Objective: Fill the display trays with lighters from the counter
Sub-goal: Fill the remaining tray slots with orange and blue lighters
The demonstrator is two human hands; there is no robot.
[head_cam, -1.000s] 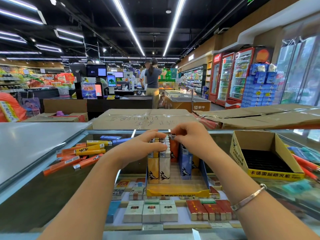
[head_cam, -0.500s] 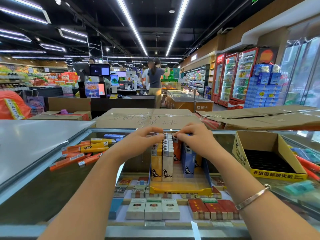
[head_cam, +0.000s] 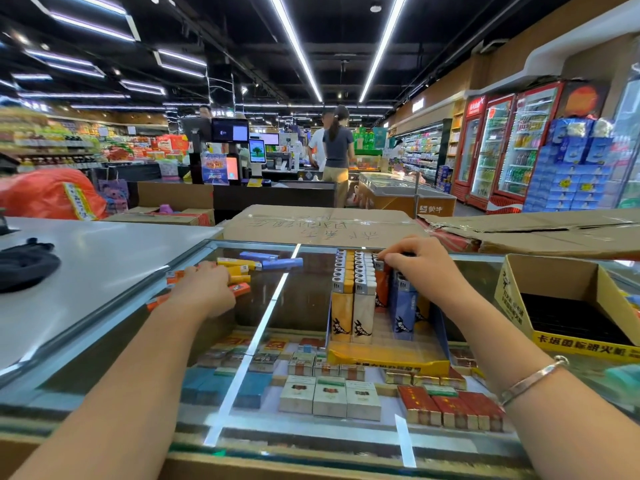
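Observation:
A yellow-fronted display tray (head_cam: 388,362) stands on the glass counter (head_cam: 298,306), with rows of upright lighters (head_cam: 353,299) in yellow, cream, orange and blue. My right hand (head_cam: 426,268) sits on the tray's back rows, its curled fingertips pinching the metal top of an orange lighter (head_cam: 382,289). Loose lighters (head_cam: 263,263) in orange, yellow and blue lie on the glass at the left. My left hand (head_cam: 204,289) lies over this pile with fingers bent down; lighter ends stick out on both sides, and the grip itself is hidden.
An open yellow box (head_cam: 588,348) with an empty black insert stands at the right. A white counter (head_cam: 104,271) with a black cloth (head_cam: 24,265) adjoins on the left. Cardboard cartons (head_cam: 311,223) line the far edge. Cigarette packs (head_cam: 329,396) lie under the glass.
My left hand left the tray and moved left onto the pile of loose lighters. My right hand stayed on the tops of the lighters in the tray.

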